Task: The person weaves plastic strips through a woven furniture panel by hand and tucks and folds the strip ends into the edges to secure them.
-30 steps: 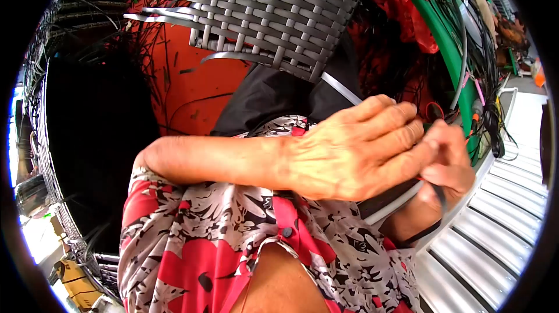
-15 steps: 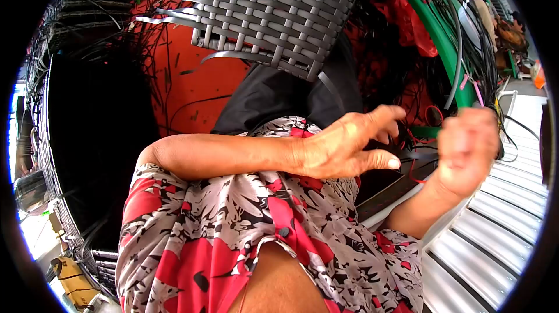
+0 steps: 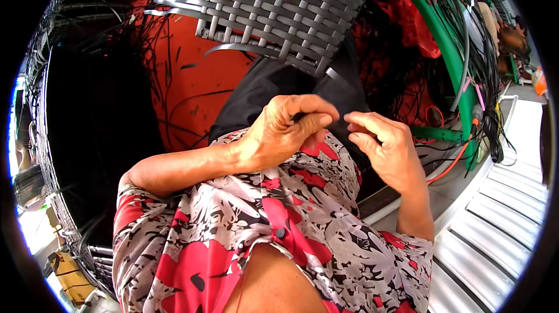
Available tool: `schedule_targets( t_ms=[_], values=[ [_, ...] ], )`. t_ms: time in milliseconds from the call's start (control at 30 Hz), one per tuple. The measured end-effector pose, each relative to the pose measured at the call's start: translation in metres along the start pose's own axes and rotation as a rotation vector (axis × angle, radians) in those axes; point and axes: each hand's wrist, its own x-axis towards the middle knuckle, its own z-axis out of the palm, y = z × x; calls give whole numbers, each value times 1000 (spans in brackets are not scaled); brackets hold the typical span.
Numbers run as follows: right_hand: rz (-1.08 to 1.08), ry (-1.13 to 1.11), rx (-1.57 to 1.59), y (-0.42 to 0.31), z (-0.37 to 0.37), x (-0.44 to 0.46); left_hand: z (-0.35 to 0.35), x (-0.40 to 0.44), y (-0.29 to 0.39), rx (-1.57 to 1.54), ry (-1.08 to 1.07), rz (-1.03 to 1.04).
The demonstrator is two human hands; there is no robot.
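My left hand is in front of my lower chest, thumb and index finger pinched together. Facing it, my right hand has its fingers curled in toward the thumb. A narrow gap separates the two sets of fingertips. Whatever either hand holds is too small or hidden to make out. Beyond them, a grey woven panel of flat plastic strips rests over my dark trousers. Loose strip ends stick out from its left side, and one strip curls below its lower edge.
A black bundle of strips stands at left. On the right, a green frame carries hanging dark strips, with a red plastic bag inside it. A ridged, silvery slatted surface lies at lower right. Scraps litter the red surface.
My right hand has come in from the green frame toward my left hand. My left hand has drawn back leftward, its spread fingers now pinched. The woven panel appears slightly shifted in view.
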Motion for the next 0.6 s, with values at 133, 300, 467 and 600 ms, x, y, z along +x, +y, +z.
schedule_targets(
  t_ms=[133,300,467,600],
  values=[
    [116,83,-35,-22,23,1,9,5,-5,85,194,118],
    [8,170,-18,-21,31,13,5,7,-13,-1,187,133],
    [19,132,9,-27,35,18,-3,2,-19,-163,72,67],
    [195,207,75,-37,19,21,-36,6,-35,-572,-158,-106]
  ],
)
